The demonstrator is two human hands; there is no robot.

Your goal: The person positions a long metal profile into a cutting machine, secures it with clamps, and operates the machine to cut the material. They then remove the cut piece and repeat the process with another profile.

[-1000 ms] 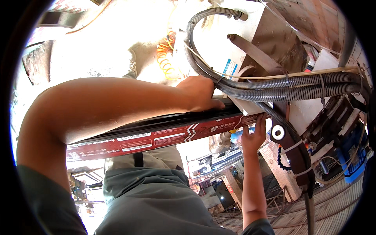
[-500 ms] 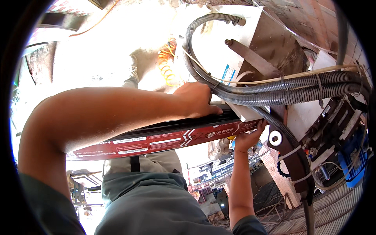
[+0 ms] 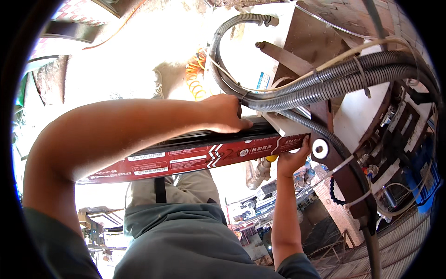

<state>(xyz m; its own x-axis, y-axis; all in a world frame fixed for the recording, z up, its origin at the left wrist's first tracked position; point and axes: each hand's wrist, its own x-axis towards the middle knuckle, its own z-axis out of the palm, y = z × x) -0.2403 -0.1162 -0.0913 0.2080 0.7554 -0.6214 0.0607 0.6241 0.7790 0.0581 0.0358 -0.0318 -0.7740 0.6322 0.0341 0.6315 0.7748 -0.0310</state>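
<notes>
A person steadies a long red spirit level [image 3: 195, 156] against a machine's plate, the bar running from near left to the machine [image 3: 353, 116] at right. The left hand [image 3: 225, 114] presses flat on its top edge, fingers curled over; the right hand [image 3: 290, 160] cups its far end from below. It looks rigid, light and smooth-sided, best gripped mid-span. 2 grey corrugated hoses [image 3: 334, 83] crowd the space above; open room lies left.

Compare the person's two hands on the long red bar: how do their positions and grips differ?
The left hand lies on top of the red bar, fingers draped over its upper edge; the right hand grips the bar's end from below. The left forearm runs nearly level; the right rises upright. Both are bare and touch the bar.
</notes>
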